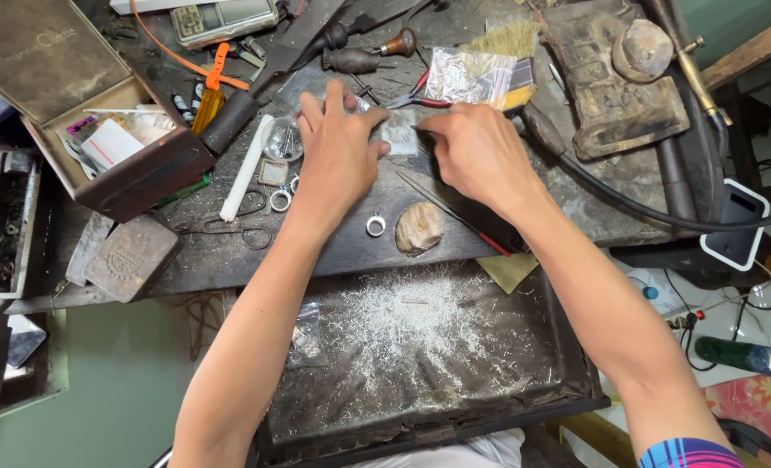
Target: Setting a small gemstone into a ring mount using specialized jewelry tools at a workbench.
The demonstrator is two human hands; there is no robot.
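Observation:
Both my hands reach over a dark, worn workbench (333, 251). My left hand (338, 152) has its fingers spread and rests by a small clear plastic bag (400, 134). My right hand (481, 156) pinches the edge of that same small bag with thumb and forefinger. A silver ring (375, 226) lies on the bench below my left hand, beside a rounded wooden peg (419, 228). Two more silver rings (281, 198) lie to the left, near a clear glass dish (282, 141). Red-handled pliers (420, 100) sit just beyond my fingers.
An open drawer (420, 347) under the bench holds silver filings. An open brown box (100, 130) sits at left, with a scale (225, 19) behind it. Scissors (238, 227), a white rod (245, 169), a brush (511, 43), wooden-handled tools (359, 52) and a black hose (628, 204) crowd the bench.

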